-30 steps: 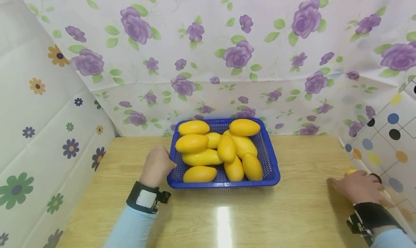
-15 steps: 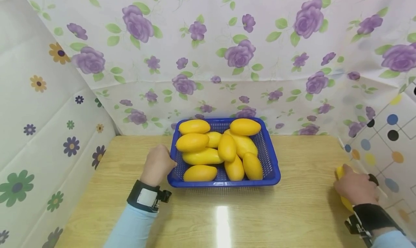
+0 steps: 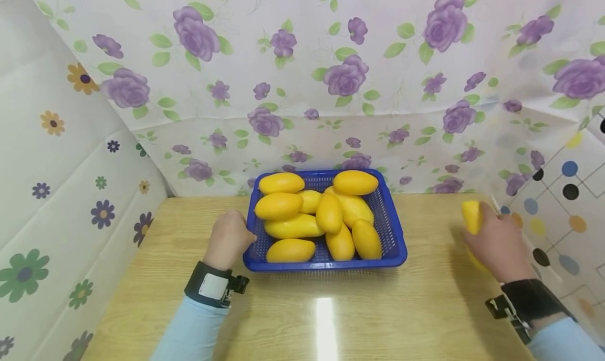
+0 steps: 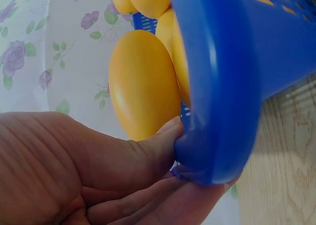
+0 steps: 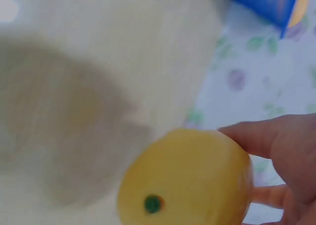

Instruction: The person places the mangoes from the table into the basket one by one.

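A blue plastic basket (image 3: 326, 267) with perforated walls stands on the table, holding several yellow mangoes (image 3: 279, 207). My left hand (image 3: 230, 240) grips its left rim; in the left wrist view the thumb lies on the inner side of the rim (image 4: 217, 87) and the fingers come round beneath. At the far right, my right hand (image 3: 501, 240) holds another mango (image 3: 471, 216), thumb on one side and fingers on the other. In the right wrist view that mango (image 5: 187, 175) shows a green stem spot, and a shadow falls on the tabletop beside it.
The wooden table (image 3: 402, 319) backs onto a purple-flowered cloth (image 3: 312, 77). A flower-print sheet (image 3: 71, 193) rises on the left, and a dotted sheet (image 3: 567, 219) stands close by my right hand.
My right hand has taken hold of a mango by the dotted sheet, lifted it and moved it left and away from me. My left hand stays on the basket rim.
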